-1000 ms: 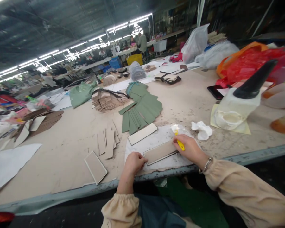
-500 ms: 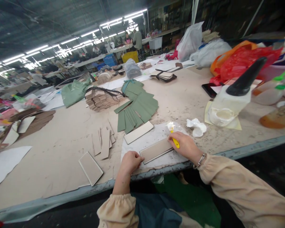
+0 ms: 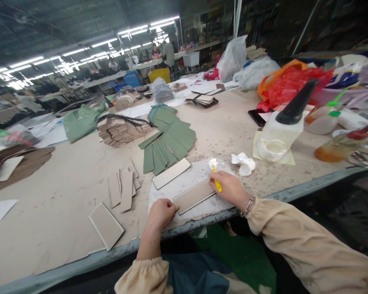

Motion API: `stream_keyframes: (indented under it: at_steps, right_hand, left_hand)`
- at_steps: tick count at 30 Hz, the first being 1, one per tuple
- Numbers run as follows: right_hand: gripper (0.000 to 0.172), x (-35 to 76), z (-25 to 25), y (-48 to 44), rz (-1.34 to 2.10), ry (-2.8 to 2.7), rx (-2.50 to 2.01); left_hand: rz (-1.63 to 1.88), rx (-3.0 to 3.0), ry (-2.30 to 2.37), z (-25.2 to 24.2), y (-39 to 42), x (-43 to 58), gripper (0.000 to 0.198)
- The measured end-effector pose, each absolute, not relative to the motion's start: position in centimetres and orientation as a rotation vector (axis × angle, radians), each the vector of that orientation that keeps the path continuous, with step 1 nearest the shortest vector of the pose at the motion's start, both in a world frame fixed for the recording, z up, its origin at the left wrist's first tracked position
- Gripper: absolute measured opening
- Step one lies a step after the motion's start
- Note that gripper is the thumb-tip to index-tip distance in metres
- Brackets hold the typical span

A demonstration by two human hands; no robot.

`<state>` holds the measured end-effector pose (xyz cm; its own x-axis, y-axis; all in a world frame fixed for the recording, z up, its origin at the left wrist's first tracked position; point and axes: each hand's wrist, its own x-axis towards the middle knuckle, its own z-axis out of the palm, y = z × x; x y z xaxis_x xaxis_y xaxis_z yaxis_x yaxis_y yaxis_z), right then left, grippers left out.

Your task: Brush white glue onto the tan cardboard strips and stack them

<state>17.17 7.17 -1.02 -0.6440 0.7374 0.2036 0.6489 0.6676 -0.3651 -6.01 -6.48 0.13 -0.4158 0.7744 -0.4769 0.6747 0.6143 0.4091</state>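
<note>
Panel (image 3: 191,197) is laid on the white sheet (image 3: 199,172) by the edge of the tabletop (image 3: 61,216) — long axis slanting rightward and away, from left grip (image 3: 161,213) to right grip (image 3: 231,189). Its left corner is pinched by the former; its right end is met by the latter, in which a yellow tool (image 3: 217,186) is clasped.

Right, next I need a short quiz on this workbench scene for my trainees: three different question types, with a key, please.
1. True or false: the left hand holds the yellow-handled tool.
2. Choose one. The green pieces on the table are: A) rolled up; B) fanned out; C) hung up.
3. Fill in the colour: the long beige panel lies on a ____ sheet.

Key: 1. False, the right hand holds it. 2. B. 3. White.
</note>
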Motion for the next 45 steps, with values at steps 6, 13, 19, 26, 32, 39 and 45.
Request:
stream_keyframes:
  at_steps: [6, 13, 19, 26, 32, 39, 45]
  right_hand:
    - [0.018, 17.1, -1.2, 7.2, 0.354, -2.569, -1.103]
    - [0.016, 17.0, -1.4, 7.2, 0.356, -2.578, -1.1]
    - [0.018, 17.0, -1.5, 7.1, 0.297, -2.601, -1.105]
    - [0.02, 17.1, -1.2, 7.0, 0.209, -2.644, -1.148]
    - [0.019, 16.9, -0.5, 6.4, 0.123, -2.625, -1.11]
    - [0.017, 15.3, -0.7, 3.5, 0.329, -2.616, -0.765]
    - [0.024, 14.6, -2.3, 1.4, 0.302, -2.634, -0.627]
  left_hand:
    - [0.187, 1.164, 2.202, 0.3, -6.4, -6.0, 0.024]
    - [0.16, 1.174, 2.205, 0.1, -6.3, -6.0, 0.024]
    - [0.145, 1.176, 2.213, 0.3, -6.2, -5.9, 0.024]
    - [0.14, 1.173, 2.228, 0.3, -6.2, -5.9, 0.025]
    - [0.153, 1.202, 2.221, 0.0, -6.4, -6.1, 0.025]
    - [0.125, 1.179, 2.205, 0.0, -6.2, -6.1, 0.026]
    - [0.102, 1.204, 2.213, 0.0, -6.1, -6.0, 0.027]
